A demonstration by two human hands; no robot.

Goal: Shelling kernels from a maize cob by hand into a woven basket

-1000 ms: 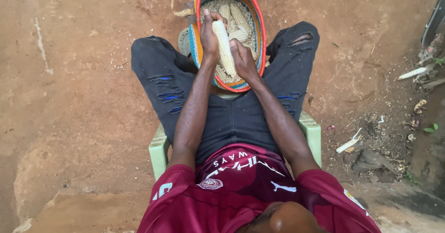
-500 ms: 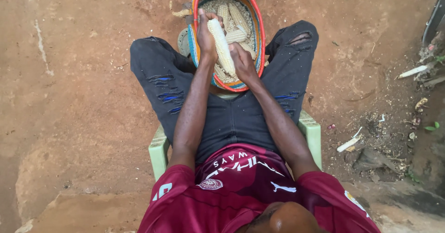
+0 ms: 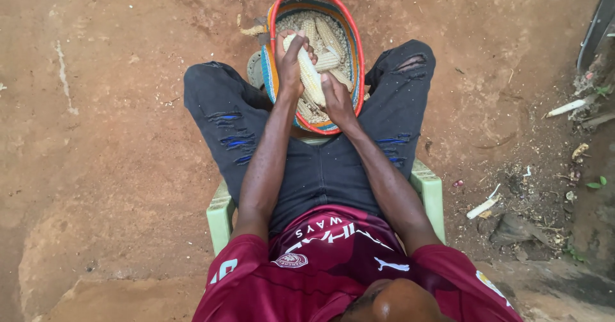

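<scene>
left hand (image 3: 289, 66) grips maize cob (image 3: 311, 75) upper end | right hand (image 3: 336, 101) clasps lower end | best kept over basket (image 3: 351, 37), top centre, catching kernels

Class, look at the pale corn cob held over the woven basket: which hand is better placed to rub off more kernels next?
Probably the right hand: it grips the pale corn cob's lower end, while the left hand steadies the top over the woven basket.

the person is wearing a maroon short-sleeved jersey with white lettering, a round crest and white sleeve markings, and is wearing dark ripped jeans showing blue threads; forearms are showing bare.
</scene>
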